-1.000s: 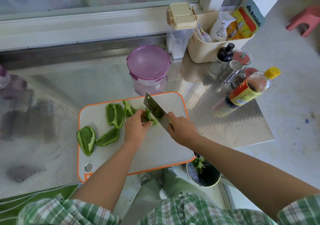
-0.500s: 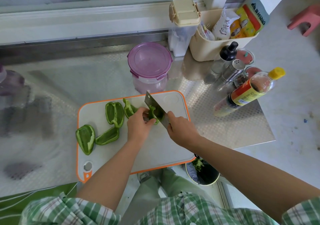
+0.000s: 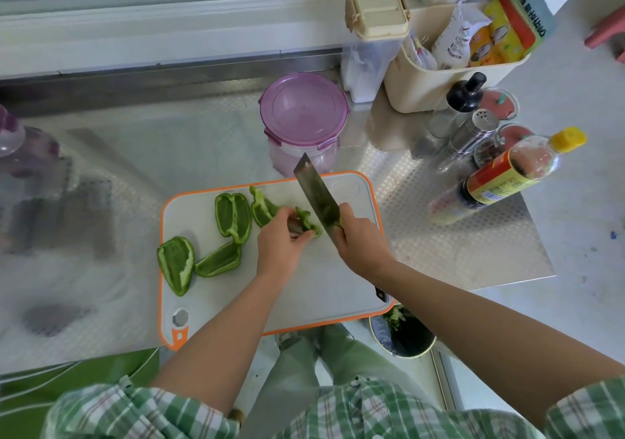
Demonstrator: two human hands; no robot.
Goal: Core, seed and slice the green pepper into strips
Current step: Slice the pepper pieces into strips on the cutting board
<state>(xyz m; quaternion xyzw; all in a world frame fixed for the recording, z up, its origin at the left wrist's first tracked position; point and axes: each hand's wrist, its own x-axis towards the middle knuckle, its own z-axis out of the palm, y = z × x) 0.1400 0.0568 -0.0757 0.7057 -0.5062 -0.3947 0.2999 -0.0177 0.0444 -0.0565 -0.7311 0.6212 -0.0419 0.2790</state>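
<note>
On a white cutting board with an orange rim (image 3: 236, 303) lie several green pepper pieces: one at the left edge (image 3: 176, 264), one beside it (image 3: 219, 260), a larger one behind (image 3: 233, 217), and another (image 3: 262, 208) partly behind my left hand. My left hand (image 3: 280, 244) pinches a small pepper piece (image 3: 308, 222) on the board. My right hand (image 3: 358, 240) grips the handle of a cleaver (image 3: 316, 195), whose blade slants up and back right next to that piece.
A purple-lidded tub (image 3: 304, 117) stands just behind the board. A cream caddy (image 3: 439, 76), shakers (image 3: 473, 134) and a sauce bottle (image 3: 507, 174) crowd the right. A bin (image 3: 402, 333) sits below the metal counter's front edge.
The cleaver blade has lifted and tilted further back. My left hand has shifted its pinch on the small piece. The other pepper pieces lie where they were.
</note>
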